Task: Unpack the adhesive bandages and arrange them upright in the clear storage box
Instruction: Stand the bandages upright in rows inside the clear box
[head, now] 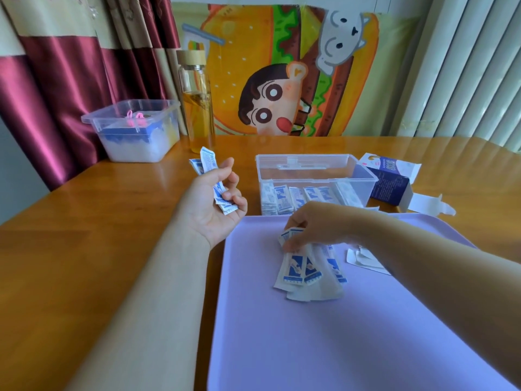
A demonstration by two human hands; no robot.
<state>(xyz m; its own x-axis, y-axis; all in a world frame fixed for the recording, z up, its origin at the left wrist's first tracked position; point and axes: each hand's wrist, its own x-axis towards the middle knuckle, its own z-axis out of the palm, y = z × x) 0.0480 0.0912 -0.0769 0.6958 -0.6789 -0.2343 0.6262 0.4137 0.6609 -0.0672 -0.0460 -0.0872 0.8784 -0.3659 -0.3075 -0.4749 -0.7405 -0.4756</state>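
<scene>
A: Nearest entry: loose bandages (307,273) fanned flat on the purple tray (338,348), in white wrappers with blue print. The right hand (318,224) pinches several.

B: And the left hand (217,201)?

A: It grips a gathered bunch (210,162). The step is collecting. Next, probably: square the bunch and stand it in the clear storage box (363,176), beside the row (293,198) already there.

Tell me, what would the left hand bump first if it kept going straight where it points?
Likely nothing nearby: the left hand, gripping bandages, points across the table into the gap between the glass bottle and the clear storage box. The cartoon poster behind would come first, though depth is hard to judge.
</scene>
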